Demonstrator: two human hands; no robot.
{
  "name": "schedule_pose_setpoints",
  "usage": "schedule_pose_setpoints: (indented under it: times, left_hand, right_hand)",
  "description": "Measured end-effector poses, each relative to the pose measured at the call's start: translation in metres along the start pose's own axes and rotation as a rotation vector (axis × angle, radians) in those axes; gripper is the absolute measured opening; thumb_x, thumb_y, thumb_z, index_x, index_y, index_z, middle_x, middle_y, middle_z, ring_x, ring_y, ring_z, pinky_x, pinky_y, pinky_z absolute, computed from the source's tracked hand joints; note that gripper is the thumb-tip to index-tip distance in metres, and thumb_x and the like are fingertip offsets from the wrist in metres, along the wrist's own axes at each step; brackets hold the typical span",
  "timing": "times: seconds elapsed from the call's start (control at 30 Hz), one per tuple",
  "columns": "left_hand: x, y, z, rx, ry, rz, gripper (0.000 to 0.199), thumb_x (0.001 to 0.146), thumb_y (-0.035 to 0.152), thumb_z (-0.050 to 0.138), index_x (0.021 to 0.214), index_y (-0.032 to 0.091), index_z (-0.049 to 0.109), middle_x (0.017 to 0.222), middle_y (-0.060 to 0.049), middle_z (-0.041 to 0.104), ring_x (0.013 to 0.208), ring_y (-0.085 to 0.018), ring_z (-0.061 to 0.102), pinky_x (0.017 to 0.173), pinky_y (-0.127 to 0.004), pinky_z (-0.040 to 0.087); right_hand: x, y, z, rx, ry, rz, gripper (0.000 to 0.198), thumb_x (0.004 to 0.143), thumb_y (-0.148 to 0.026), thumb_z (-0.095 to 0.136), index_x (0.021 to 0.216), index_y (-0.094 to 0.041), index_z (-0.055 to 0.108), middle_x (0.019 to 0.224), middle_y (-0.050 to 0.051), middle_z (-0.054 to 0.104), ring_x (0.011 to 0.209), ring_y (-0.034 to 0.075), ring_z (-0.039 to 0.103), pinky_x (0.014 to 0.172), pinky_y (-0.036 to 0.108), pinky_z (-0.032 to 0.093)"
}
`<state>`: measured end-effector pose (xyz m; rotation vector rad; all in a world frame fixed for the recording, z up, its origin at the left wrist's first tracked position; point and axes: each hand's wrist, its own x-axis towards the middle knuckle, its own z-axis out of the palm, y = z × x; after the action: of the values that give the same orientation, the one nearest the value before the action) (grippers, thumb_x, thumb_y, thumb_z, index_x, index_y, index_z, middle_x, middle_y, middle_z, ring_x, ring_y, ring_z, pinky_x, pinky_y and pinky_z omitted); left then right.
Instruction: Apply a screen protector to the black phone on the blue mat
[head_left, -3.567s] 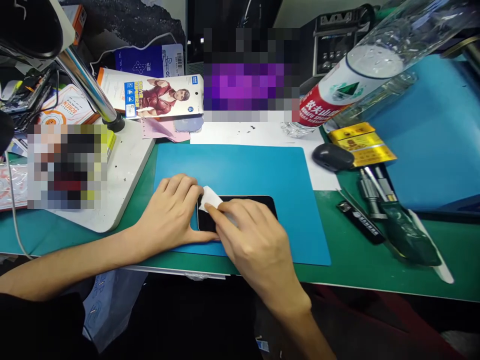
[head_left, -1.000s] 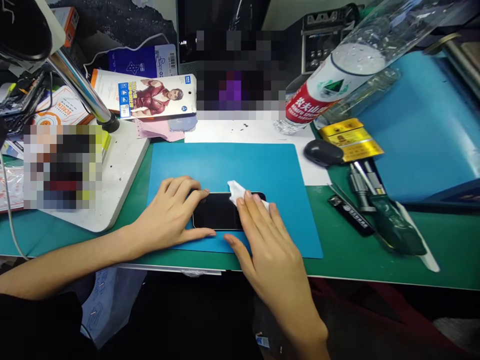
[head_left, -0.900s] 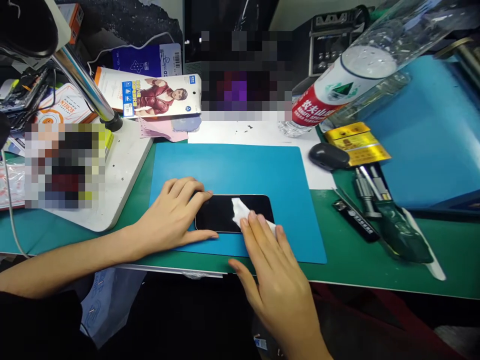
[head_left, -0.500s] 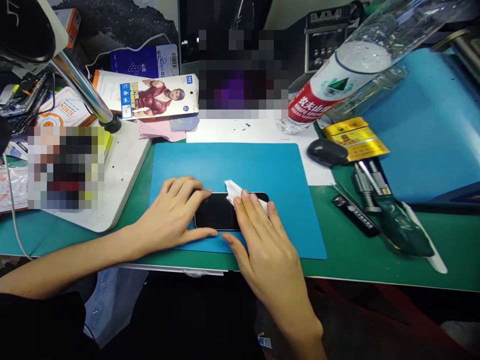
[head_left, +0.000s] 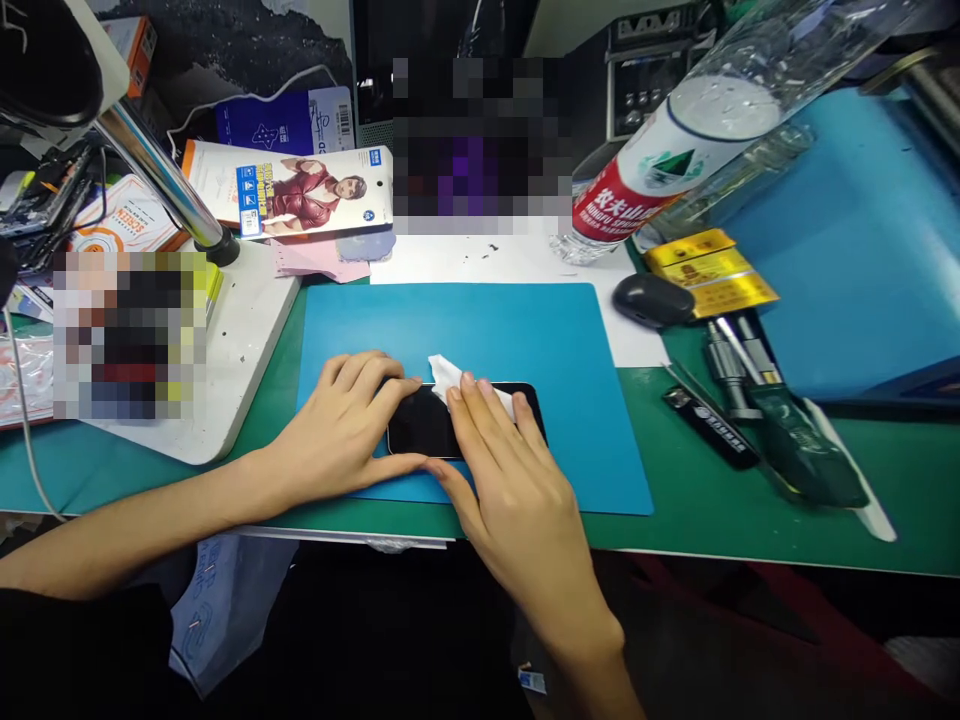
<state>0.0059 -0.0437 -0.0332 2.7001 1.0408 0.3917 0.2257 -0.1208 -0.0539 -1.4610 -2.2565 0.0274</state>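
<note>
A smartphone [head_left: 420,424] with a black screen lies face up on the blue mat [head_left: 592,440], its long side running left to right. My left hand [head_left: 337,425] grips the phone's left end, fingertips at the far edge and thumb along the near edge. A white wipe [head_left: 444,375], crumpled, sits on the screen under the fingers of my right hand [head_left: 517,490]. Those fingers are close together and press the wipe flat against the glass. My right thumb reaches the near edge beside the left thumb. Part of the wipe and the screen's right half are hidden.
A water bottle [head_left: 637,175], a black computer mouse [head_left: 652,300] and a gold box [head_left: 712,272] stand at the back right. Screwdrivers [head_left: 729,370] and a black lighter-like stick [head_left: 711,428] lie right of the mat. Left are a lamp base [head_left: 247,330] and a printed package [head_left: 322,195].
My right hand has slid left along the screen with the wipe, uncovering more of the phone's right end. The left hand keeps its grip on the phone.
</note>
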Motion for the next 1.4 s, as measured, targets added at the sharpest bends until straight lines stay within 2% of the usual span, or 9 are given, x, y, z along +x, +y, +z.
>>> schedule_pose_setpoints:
  times: [0.17, 0.23, 0.47, 0.63, 0.73, 0.8, 1.03, 1.27, 1.4]
  left_hand:
    - [0.000, 0.001, 0.002, 0.001, 0.015, 0.005, 0.072, 0.100, 0.072, 0.061, 0.142, 0.013, 0.056, 0.135, -0.021, 0.064, 0.135, -0.039, 0.056, 0.111, -0.056, 0.044]
    - [0.000, 0.001, 0.002, 0.000, 0.020, 0.006, 0.073, 0.100, 0.072, 0.062, 0.142, 0.012, 0.056, 0.135, -0.021, 0.064, 0.135, -0.039, 0.056, 0.111, -0.055, 0.044]
    - [0.001, -0.002, -0.001, -0.066, 0.001, -0.030, 0.077, 0.102, 0.071, 0.058, 0.150, 0.012, 0.050, 0.139, -0.022, 0.063, 0.136, -0.039, 0.055, 0.112, -0.056, 0.043]
    - [0.004, -0.003, -0.013, -0.209, -0.064, -0.095, 0.053, 0.108, 0.041, 0.037, 0.151, 0.013, 0.050, 0.142, -0.017, 0.063, 0.133, -0.034, 0.056, 0.111, -0.052, 0.041]
    - [0.005, -0.004, -0.014, -0.290, -0.005, -0.121, 0.049, 0.106, 0.033, 0.033, 0.146, 0.014, 0.054, 0.131, -0.013, 0.069, 0.125, -0.030, 0.059, 0.105, -0.048, 0.042]
    - [0.005, -0.005, -0.011, -0.319, 0.048, -0.137, 0.047, 0.108, 0.033, 0.031, 0.145, 0.016, 0.054, 0.125, -0.010, 0.072, 0.120, -0.029, 0.061, 0.102, -0.047, 0.042]
    - [0.003, -0.009, -0.004, -0.350, 0.170, -0.162, 0.048, 0.112, 0.037, 0.032, 0.150, 0.015, 0.050, 0.129, -0.012, 0.068, 0.121, -0.027, 0.060, 0.107, -0.045, 0.044]
    - [0.003, -0.008, -0.002, -0.298, 0.195, -0.137, 0.047, 0.112, 0.037, 0.031, 0.150, 0.015, 0.048, 0.126, -0.012, 0.067, 0.116, -0.028, 0.060, 0.104, -0.046, 0.046]
    - [0.002, -0.008, -0.002, -0.308, 0.213, -0.133, 0.046, 0.113, 0.037, 0.031, 0.149, 0.015, 0.049, 0.124, -0.011, 0.067, 0.113, -0.026, 0.060, 0.102, -0.045, 0.046]
  right_hand:
    - [-0.035, -0.014, -0.009, 0.029, -0.012, 0.003, 0.072, 0.110, -0.040, 0.055, 0.172, -0.014, 0.029, 0.166, 0.018, 0.051, 0.157, 0.031, 0.048, 0.133, 0.056, 0.038]
    - [-0.037, -0.016, -0.009, 0.014, -0.009, 0.005, 0.071, 0.110, -0.039, 0.055, 0.171, -0.012, 0.031, 0.165, 0.018, 0.052, 0.157, 0.031, 0.048, 0.134, 0.055, 0.037]
    - [0.010, -0.008, 0.005, 0.028, -0.001, -0.015, 0.074, 0.111, -0.037, 0.053, 0.174, -0.014, 0.021, 0.167, 0.018, 0.048, 0.158, 0.031, 0.047, 0.132, 0.056, 0.041]
    - [-0.013, -0.018, 0.000, 0.058, -0.004, -0.035, 0.068, 0.112, -0.036, 0.049, 0.171, -0.009, 0.028, 0.167, 0.019, 0.049, 0.161, 0.030, 0.042, 0.135, 0.054, 0.035]
    - [-0.032, -0.024, -0.004, 0.046, -0.013, -0.045, 0.069, 0.111, -0.040, 0.052, 0.170, -0.008, 0.032, 0.165, 0.018, 0.052, 0.159, 0.029, 0.045, 0.135, 0.051, 0.034]
    - [-0.030, -0.024, -0.002, 0.035, -0.002, -0.055, 0.071, 0.110, -0.041, 0.055, 0.168, -0.007, 0.035, 0.164, 0.019, 0.054, 0.159, 0.029, 0.046, 0.135, 0.051, 0.035]
    - [0.018, -0.020, 0.013, 0.004, 0.034, -0.072, 0.061, 0.110, -0.036, 0.056, 0.159, -0.001, 0.048, 0.162, 0.021, 0.055, 0.157, 0.031, 0.049, 0.133, 0.052, 0.039]
    - [-0.017, -0.033, 0.001, 0.053, 0.000, -0.115, 0.066, 0.108, -0.040, 0.060, 0.159, -0.001, 0.049, 0.162, 0.020, 0.056, 0.158, 0.030, 0.047, 0.134, 0.050, 0.038]
    - [-0.009, -0.034, 0.003, 0.029, 0.003, -0.127, 0.062, 0.109, -0.040, 0.058, 0.157, -0.002, 0.051, 0.161, 0.018, 0.057, 0.155, 0.029, 0.051, 0.134, 0.051, 0.039]
